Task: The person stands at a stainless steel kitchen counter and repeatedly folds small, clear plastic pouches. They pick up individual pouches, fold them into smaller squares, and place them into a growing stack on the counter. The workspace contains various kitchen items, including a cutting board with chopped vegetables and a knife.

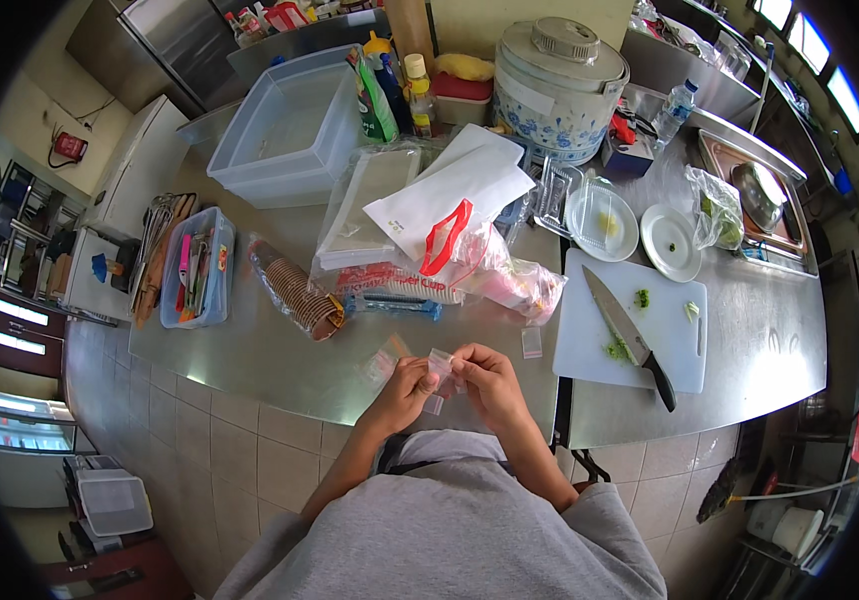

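My left hand (403,394) and my right hand (489,379) meet at the near edge of the steel table, both pinching a small clear zip bag (441,363) between thumb and fingers. More small bags lie under and beside my hands, one (433,405) close to the table's edge and another (531,343) to the right. A bundle of clear plastic (383,361) is just left of my left hand. On the white cutting board (587,337) at the right rest a chef's knife (628,326) and chopped green bits (617,349).
Beyond my hands are a sleeve of paper cups (291,289), white paper bags (448,196) and a plastic-wrapped stack. A utensil box (197,270) stands left, clear tubs (287,127) behind it. White plates (671,241) sit behind the board; a floral container (553,97) is farther back.
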Tool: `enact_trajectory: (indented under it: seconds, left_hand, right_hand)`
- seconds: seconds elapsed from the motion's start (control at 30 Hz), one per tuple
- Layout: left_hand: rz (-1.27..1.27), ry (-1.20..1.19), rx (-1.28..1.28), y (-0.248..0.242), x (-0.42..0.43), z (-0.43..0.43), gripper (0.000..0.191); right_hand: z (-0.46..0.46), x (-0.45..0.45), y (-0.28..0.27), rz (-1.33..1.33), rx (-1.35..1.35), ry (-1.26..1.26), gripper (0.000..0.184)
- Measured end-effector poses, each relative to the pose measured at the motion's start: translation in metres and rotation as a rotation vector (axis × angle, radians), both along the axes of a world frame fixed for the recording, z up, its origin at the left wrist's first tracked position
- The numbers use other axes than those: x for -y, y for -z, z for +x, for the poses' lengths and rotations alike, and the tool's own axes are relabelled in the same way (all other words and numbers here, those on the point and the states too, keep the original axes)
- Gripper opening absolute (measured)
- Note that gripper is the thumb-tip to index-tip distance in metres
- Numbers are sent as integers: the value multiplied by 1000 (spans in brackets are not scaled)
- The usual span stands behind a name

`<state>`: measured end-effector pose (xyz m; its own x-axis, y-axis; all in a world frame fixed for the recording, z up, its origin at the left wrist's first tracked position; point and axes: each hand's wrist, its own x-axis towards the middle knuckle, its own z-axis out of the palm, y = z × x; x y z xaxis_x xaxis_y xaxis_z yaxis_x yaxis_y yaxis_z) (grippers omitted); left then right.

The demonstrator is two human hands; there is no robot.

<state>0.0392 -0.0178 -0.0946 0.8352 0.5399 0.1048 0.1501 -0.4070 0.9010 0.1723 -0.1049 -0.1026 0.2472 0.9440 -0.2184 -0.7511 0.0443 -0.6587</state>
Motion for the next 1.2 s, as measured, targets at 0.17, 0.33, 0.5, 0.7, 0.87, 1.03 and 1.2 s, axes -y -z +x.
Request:
enact_trajectory:
  seconds: [0.17,0.33,0.5,0.7,0.87,1.03,1.2]
  left_hand:
    - [142,-106,21,3,-5,-4,40]
    - [108,-189,145,-9,-7,1,30]
    - [369,-238,1,-19,4,12,29]
    - [383,-274,-53,-10,8,18,21]
    - [173,-275,-55,-6,6,17,19]
    - [-22,-309,-42,-21,8,21,20]
    - [253,-390,-66,-8,12,18,34]
  right_hand:
    - [-2,0,6,-43,24,100,7]
    - [3,1,1,-125,224,213,6]
    - [-4,-1,-1,-89,289,229,8]
    - [-17,0,-7,-63,183,266,13]
    - [-21,-2,-4,-44,125,265,15]
    - [-23,-3,-4,-22,144,245,13]
    - [-22,-2,7,-70,156,263,10]
